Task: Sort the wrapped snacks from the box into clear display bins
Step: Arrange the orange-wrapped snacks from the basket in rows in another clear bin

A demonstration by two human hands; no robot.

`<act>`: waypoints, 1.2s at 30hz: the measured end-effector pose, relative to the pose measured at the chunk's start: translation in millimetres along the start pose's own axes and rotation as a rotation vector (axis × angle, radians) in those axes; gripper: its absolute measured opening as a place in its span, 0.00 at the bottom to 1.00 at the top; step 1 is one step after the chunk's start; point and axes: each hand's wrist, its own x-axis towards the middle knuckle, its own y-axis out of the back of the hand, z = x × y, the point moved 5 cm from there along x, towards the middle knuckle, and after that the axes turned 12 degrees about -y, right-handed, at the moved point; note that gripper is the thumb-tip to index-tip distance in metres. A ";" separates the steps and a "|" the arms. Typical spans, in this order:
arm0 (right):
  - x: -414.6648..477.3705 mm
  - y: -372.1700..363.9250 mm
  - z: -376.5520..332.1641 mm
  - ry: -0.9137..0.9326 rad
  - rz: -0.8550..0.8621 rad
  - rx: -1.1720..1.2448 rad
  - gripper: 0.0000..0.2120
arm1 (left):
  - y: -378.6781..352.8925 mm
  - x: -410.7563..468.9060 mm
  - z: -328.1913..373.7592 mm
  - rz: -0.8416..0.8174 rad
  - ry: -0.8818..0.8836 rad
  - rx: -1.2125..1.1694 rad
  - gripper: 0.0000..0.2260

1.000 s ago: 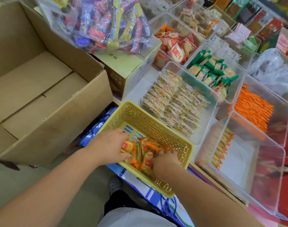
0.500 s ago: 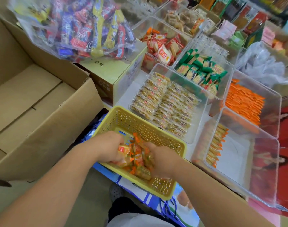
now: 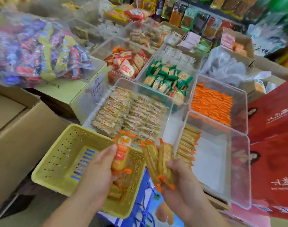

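Observation:
My left hand [image 3: 97, 174] grips an orange-wrapped snack pack [image 3: 121, 154] upright above the yellow perforated basket [image 3: 61, 161]. My right hand [image 3: 181, 182] holds a bundle of the same orange-edged snack packs [image 3: 158, 159] on edge, just right of the basket. A few packs [image 3: 114, 190] lie in the basket's near right corner. To the right stands a clear bin [image 3: 238, 169] with one row of these packs [image 3: 188, 146] stacked along its left wall.
A large open cardboard box [image 3: 17, 136] fills the left. Behind the basket are clear bins of cracker packs [image 3: 128, 112], green-wrapped snacks [image 3: 167, 79], orange sachets [image 3: 212, 104] and red-white snacks [image 3: 125, 63]. A bag of mixed candy [image 3: 38, 51] rests on a carton. Red gift boxes [image 3: 274, 145] stand at right.
Both hands have lifted out of the basket with snack packs in them. The view has shifted forward over the bins.

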 end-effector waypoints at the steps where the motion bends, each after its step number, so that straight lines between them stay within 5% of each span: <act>1: -2.0 4.7 -0.9 -0.001 -0.011 0.002 0.24 | -18.5 -6.9 -9.5 0.024 -0.003 0.011 0.11; 5: -4.7 43.8 -6.1 -0.046 0.047 0.028 0.14 | -83.8 -32.1 -38.4 0.090 -0.069 0.118 0.12; 7: -8.2 67.4 -8.6 -0.110 0.067 -0.054 0.15 | -104.1 -43.2 -50.8 0.131 -0.092 0.186 0.18; 11: -23.2 104.9 -9.1 -0.228 -0.027 -0.192 0.18 | -141.4 -66.8 -67.5 0.166 -0.134 0.253 0.09; 19: -35.7 148.5 -33.3 -0.170 -0.107 -0.141 0.24 | -176.0 -83.0 -82.8 0.174 -0.180 0.361 0.19; 21: -35.9 153.1 -35.7 -0.158 -0.083 -0.173 0.22 | -179.5 -84.0 -89.6 0.173 -0.166 0.363 0.14; 25: -35.7 154.3 -32.4 -0.204 -0.088 -0.211 0.17 | -193.1 -87.3 -101.2 0.111 -0.077 0.355 0.07; 30: -37.4 150.8 -36.0 -0.213 -0.119 -0.259 0.18 | -212.3 -92.1 -92.2 0.011 -0.024 0.284 0.24; 36: -37.9 144.6 -36.2 -0.179 -0.148 -0.322 0.15 | -221.8 -76.3 -87.6 -0.073 -0.016 0.198 0.22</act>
